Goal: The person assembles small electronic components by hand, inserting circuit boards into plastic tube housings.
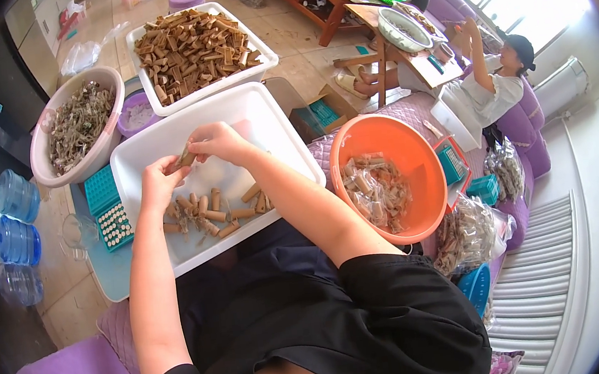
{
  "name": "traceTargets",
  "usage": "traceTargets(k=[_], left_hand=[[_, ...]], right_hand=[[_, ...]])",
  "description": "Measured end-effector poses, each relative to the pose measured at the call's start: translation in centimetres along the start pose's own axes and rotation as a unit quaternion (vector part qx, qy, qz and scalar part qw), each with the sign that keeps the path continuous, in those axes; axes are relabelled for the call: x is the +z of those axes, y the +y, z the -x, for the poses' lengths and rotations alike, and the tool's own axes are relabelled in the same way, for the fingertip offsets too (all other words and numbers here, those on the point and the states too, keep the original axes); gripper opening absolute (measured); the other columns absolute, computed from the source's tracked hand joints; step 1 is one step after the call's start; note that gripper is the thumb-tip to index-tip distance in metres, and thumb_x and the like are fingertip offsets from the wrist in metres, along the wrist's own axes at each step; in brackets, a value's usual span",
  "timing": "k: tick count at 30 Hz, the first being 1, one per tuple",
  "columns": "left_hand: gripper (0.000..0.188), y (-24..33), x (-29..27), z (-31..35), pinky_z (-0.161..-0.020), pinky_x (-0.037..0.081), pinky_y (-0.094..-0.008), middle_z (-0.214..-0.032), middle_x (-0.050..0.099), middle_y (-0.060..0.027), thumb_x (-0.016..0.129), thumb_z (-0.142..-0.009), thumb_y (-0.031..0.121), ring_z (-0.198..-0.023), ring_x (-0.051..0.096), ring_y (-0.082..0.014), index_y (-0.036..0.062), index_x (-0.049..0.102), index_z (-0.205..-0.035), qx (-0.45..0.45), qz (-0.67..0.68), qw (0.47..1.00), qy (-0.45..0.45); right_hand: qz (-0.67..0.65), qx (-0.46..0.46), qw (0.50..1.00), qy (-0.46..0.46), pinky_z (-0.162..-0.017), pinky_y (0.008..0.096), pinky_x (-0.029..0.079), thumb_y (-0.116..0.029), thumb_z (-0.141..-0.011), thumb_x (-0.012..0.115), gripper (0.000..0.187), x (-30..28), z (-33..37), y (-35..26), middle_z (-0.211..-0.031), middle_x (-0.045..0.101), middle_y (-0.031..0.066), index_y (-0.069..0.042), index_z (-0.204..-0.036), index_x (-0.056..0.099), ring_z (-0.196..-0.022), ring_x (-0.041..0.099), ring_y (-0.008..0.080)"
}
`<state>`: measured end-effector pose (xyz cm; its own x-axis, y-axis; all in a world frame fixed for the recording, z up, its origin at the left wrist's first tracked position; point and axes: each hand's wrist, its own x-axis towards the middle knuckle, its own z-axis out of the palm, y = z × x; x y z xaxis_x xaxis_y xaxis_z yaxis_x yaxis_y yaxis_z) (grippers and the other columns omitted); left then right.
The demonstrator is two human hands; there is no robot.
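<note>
Over the near white tray (288, 151), my left hand (158, 181) and my right hand (218, 143) meet. Between their fingertips is a small tan tube (185, 156), pinched from both sides; its finer detail is too small to make out. Below the hands, several loose tan tubes (213, 215) lie in the near part of the tray, some with thin strands beside them. Left of the tray sits a teal box (115, 227) with rows of white round-topped pieces standing in it.
Behind is another white tray (268, 59) heaped with brown split pieces. A pink basin (41, 159) of dried strands stands left, near water bottles (14, 239). On the right, an orange basin (422, 174) holds plastic-wrapped tubes. Another person (497, 86) sits at a table (453, 68).
</note>
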<state>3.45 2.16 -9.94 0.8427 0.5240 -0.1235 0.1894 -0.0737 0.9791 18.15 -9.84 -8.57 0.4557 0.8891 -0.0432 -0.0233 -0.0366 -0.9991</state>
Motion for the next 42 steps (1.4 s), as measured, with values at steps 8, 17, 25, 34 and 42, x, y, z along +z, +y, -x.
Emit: traceTargets(k=[8, 17, 25, 34, 42], left_hand=[[0.031, 0.0, 0.5, 0.0, -0.065, 0.048, -0.022, -0.084, 0.064, -0.0049, 0.071, -0.072, 0.002, -0.074, 0.058, -0.0089, -0.0025, 0.062, -0.101, 0.058, -0.01, 0.998, -0.008], [0.036, -0.5, 0.5, -0.4, -0.066, 0.049, -0.0223, -0.086, 0.065, -0.008, 0.07, -0.072, 0.002, -0.075, 0.059, -0.0105, -0.0056, 0.058, -0.106, 0.038, -0.039, 0.998, -0.02], [0.033, -0.6, 0.7, -0.4, -0.067, 0.048, -0.022, -0.086, 0.066, -0.0107, 0.069, -0.074, 0.001, -0.076, 0.061, -0.0112, -0.0079, 0.058, -0.104, 0.052, 0.017, 0.998, 0.009], [0.03, -0.6, 1.1, -0.3, -0.064, 0.048, -0.023, -0.08, 0.066, -0.0085, 0.07, -0.07, -0.001, -0.071, 0.06, -0.0091, -0.0044, 0.062, -0.098, 0.074, -0.16, 0.984, 0.025], [0.03, -0.3, 1.6, -0.2, -0.064, 0.048, -0.0238, -0.08, 0.067, -0.0096, 0.07, -0.069, 0.0, -0.07, 0.061, -0.0106, -0.0036, 0.062, -0.098, 0.096, -0.119, 0.987, 0.041]], right_hand=[[-0.038, 0.033, 0.999, -0.002, -0.056, 0.0233, 0.051, -0.008, -0.079, 0.064, 0.016, -0.3, -0.1, 0.3, -0.075, 0.062, 0.0081, 0.005, -0.088, 0.062, -0.06, 0.06, 0.0124], [0.112, -0.007, 0.994, 0.006, -0.054, 0.0237, 0.048, -0.013, -0.073, 0.07, 0.017, -0.1, -0.3, 0.7, -0.07, 0.064, 0.0054, 0.0, -0.083, 0.067, -0.059, 0.058, 0.01], [0.172, -0.037, 0.984, 0.034, -0.056, 0.025, 0.048, -0.016, -0.072, 0.07, 0.016, 0.7, -0.1, 1.1, -0.067, 0.065, 0.0069, -0.002, -0.08, 0.07, -0.058, 0.058, 0.0103], [0.254, -0.058, 0.964, 0.057, -0.057, 0.0283, 0.048, -0.018, -0.073, 0.067, 0.017, 1.2, 0.1, 1.5, -0.065, 0.064, 0.0085, -0.003, -0.081, 0.069, -0.058, 0.059, 0.0137], [0.241, -0.097, 0.964, 0.063, -0.06, 0.0286, 0.05, -0.016, -0.069, 0.068, 0.018, 1.7, 0.3, 1.6, -0.07, 0.065, 0.0099, -0.003, -0.082, 0.068, -0.061, 0.061, 0.0163]])
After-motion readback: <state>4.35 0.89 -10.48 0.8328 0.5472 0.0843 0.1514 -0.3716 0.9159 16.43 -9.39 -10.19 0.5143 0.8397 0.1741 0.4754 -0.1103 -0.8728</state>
